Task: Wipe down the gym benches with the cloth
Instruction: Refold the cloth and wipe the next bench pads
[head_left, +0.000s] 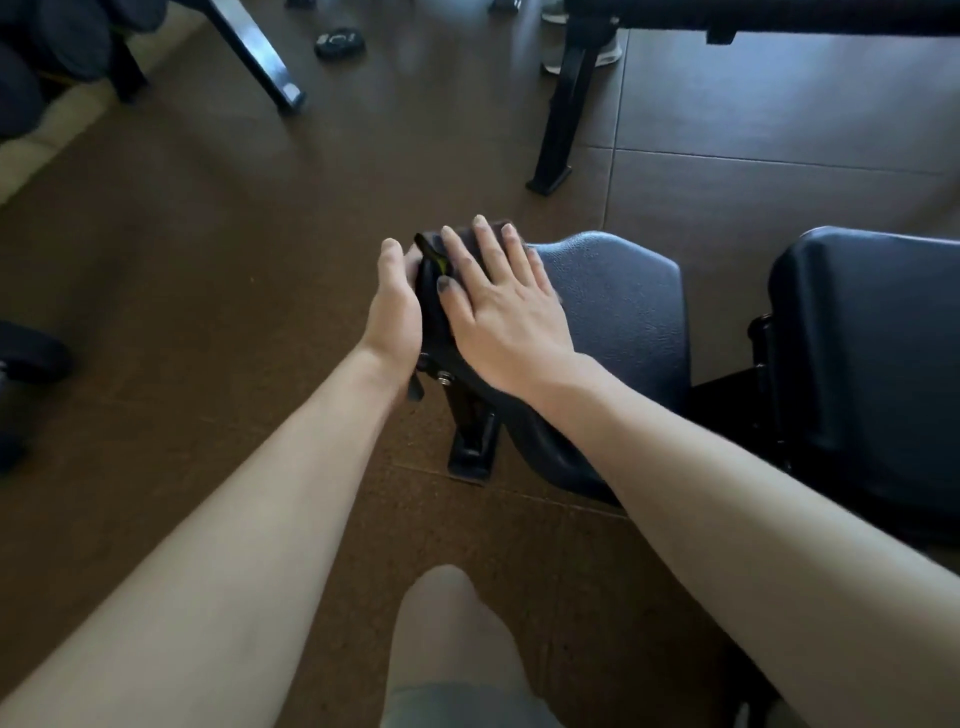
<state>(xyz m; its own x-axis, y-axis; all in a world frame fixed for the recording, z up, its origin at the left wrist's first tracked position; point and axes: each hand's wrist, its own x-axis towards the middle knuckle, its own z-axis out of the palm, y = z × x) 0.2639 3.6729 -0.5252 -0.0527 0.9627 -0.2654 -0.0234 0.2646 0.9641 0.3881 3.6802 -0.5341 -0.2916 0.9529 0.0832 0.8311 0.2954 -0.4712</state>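
Cloth (467, 244) lies dark and folded over the narrow front end of the seat pad (618, 306), and we press it there with our right hand (506, 306), fingers straight and spread flat on top. Our left hand (392, 306) is at the pad's left edge, thumb up and fingers curled around the side; whether they also hold the cloth we cannot tell, because they are hidden.

We think the cloth could slide off this end, since the right hand only presses and does not grip, and part of it seems to hang over the edge. The left fingers are near the bracket (441, 376) and its bolt below the pad, so a fast stroke could pinch or scrape them. The back pad (872, 364), just beside the seat, looks not yet wiped.

We can read no brand or label; a black object (340, 41) on the floor (208, 260) has pale marks, but they are too blurred.
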